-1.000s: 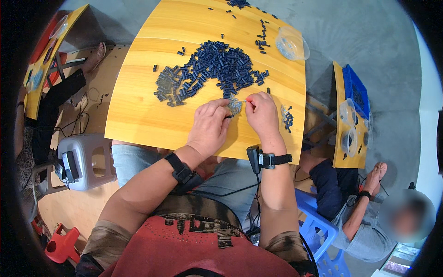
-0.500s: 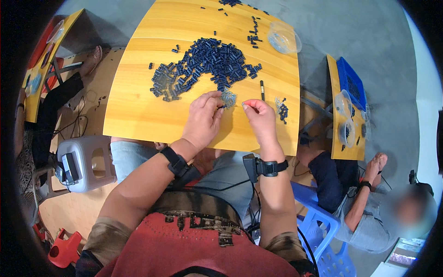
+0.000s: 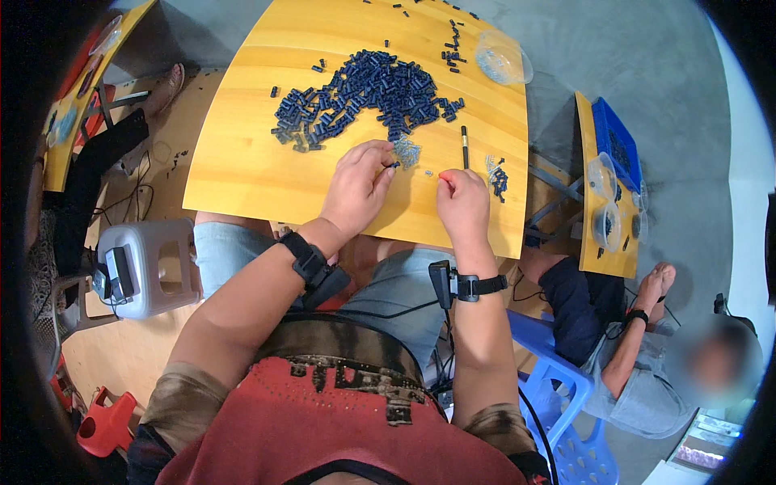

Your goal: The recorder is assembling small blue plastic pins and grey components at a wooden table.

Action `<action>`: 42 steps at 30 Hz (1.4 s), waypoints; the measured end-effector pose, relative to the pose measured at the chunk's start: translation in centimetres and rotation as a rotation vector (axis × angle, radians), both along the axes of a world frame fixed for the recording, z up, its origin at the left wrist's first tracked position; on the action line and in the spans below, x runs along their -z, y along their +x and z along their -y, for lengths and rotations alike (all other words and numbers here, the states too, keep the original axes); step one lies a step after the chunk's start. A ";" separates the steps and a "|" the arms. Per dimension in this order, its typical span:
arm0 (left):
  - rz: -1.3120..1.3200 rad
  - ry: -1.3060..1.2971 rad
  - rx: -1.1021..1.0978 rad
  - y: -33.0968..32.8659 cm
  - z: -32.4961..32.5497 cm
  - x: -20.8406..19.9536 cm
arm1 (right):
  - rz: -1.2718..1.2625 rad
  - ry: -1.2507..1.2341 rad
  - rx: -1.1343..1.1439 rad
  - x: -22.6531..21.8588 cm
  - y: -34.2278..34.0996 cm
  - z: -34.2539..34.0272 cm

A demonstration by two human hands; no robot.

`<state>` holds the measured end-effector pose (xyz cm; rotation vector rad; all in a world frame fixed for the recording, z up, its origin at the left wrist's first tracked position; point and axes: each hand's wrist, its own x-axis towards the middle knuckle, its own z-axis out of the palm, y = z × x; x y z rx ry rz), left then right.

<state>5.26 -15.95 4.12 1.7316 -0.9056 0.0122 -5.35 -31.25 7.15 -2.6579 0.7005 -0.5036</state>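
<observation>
My left hand (image 3: 360, 182) rests at the table's near side. Its thumb and fingers pinch a small dark cylindrical piece (image 3: 394, 165). Beside those fingertips lies a small heap of shiny metal bits (image 3: 407, 151), too small to name. To the right, my right hand (image 3: 465, 202) has its fingers curled and pressed together; anything in them is hidden. A tiny pale piece (image 3: 429, 173) lies on the wood between the hands. Beyond them spreads a big pile of short dark cylindrical pieces (image 3: 388, 89).
Past my right hand lie a black pen-like tool (image 3: 465, 149) and a small group of dark and shiny pieces (image 3: 499, 182). A clear plastic tub (image 3: 501, 61) stands at the table's (image 3: 242, 174) far right. At right sits another person (image 3: 638, 380) beside a blue chair (image 3: 558, 388).
My right hand has drawn slightly down and right, its fingers curling in. The tiny pale piece now shows on the table by it. The left hand keeps its pinch.
</observation>
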 end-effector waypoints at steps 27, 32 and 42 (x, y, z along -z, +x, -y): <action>0.003 -0.005 -0.020 0.1 0.3 0.0 | 0.203 0.627 0.071 0.6 1.1 -1.1; -0.028 -0.049 -0.004 0.2 0.0 0.4 | 0.259 1.126 0.161 -1.2 0.8 -2.3; 0.130 0.234 -0.114 1.6 -2.1 -1.3 | 0.190 1.131 0.148 -0.6 -0.5 -3.5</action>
